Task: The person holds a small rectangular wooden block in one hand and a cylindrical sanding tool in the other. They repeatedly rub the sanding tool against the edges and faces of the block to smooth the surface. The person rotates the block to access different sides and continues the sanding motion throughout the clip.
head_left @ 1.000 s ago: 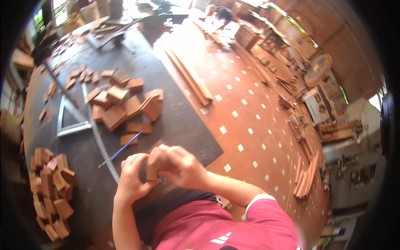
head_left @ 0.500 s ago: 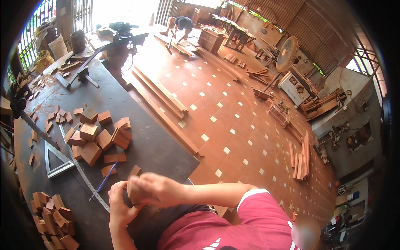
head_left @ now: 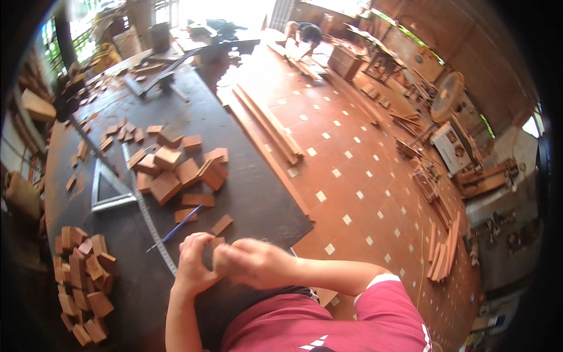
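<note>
Close to my body, over the near edge of the dark table, my left hand (head_left: 195,265) grips a small wooden block (head_left: 217,242) between thumb and fingers. Most of that block is hidden by the hands. My right hand (head_left: 255,262) is pressed against it with curled fingers, slightly smeared; whether it also holds something small cannot be made out. Just beyond the hands lies a loose wooden block (head_left: 222,224). A blue pen (head_left: 183,223) rests across a metal ruler (head_left: 148,219), and a metal set square (head_left: 111,202) lies to the left.
Wooden blocks are heaped on the tabletop (head_left: 258,205), one pile (head_left: 167,182) beyond my hands and another (head_left: 82,287) at near left. A hand saw (head_left: 97,146) stands at the left. Long planks (head_left: 267,126) lie on the tiled floor. Another person (head_left: 305,36) bends over boards far off.
The view has shifted, so the table and floor sit further right in the picture. My hands stay together at the block, the right one turned slightly.
</note>
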A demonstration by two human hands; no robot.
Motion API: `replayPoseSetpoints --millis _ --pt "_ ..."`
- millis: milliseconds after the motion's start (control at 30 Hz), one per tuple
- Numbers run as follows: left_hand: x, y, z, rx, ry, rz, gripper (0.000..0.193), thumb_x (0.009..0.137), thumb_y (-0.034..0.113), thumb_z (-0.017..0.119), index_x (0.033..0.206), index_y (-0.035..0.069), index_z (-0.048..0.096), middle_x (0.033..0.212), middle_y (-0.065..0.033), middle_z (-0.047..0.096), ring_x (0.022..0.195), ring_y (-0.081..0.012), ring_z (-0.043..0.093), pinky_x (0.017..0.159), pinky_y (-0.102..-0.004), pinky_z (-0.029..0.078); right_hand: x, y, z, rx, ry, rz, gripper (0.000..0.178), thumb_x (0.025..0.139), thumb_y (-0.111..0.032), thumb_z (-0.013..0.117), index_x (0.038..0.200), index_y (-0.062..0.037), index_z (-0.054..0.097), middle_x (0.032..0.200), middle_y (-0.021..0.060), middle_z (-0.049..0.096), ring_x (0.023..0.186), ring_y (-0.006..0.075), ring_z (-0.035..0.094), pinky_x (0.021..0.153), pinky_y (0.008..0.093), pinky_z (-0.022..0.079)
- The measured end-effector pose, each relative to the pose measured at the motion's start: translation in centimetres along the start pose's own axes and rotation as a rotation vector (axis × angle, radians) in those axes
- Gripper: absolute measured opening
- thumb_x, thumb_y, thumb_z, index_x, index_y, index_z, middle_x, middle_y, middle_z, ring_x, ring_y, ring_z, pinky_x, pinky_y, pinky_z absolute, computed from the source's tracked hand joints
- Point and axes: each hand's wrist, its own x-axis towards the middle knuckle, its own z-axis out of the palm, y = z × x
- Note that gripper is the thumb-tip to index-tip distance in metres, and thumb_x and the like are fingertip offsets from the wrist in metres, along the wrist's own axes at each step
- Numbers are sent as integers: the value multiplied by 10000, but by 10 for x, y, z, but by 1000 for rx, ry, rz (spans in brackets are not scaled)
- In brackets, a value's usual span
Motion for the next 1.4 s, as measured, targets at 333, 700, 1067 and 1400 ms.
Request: replayPoseSetpoints --millis 333,700,1067,1400 --pt "-2 2 -14 -35 4 -53 846 591 318 1035 1330 104 681 1236 -116 659 1197 -350 642 1030 -463 529 8 10 -24 -31 136 217 786 773 -115 934 1474 -5 595 1228 225 712 1096 389 732 953 430 587" --pt "0 6 -16 38 -31 27 745 673 256 967 1341 74 693 1285 -117 669 1240 -329 622 1098 -442 443 17 41 -13 18 -23 214 748 849 -106 877 1511 -32 537 1299 244 666 1178 433 673 1010 467 554" --pt "2 2 -18 2 -88 0 705 666 271 952 1293 60 708 1221 -121 684 1191 -314 643 1081 -429 435 10 56 -12 -79 -58 119 735 805 -59 870 1470 10 565 1309 241 667 1162 432 660 1010 484 560" --pt "0 4 -19 -20 -115 -5 705 666 276 961 1283 48 705 1222 -126 692 1194 -318 652 1070 -430 445 -7 27 -26 -23 -217 74 765 778 -64 879 1475 14 574 1259 234 663 1122 434 667 975 482 565"
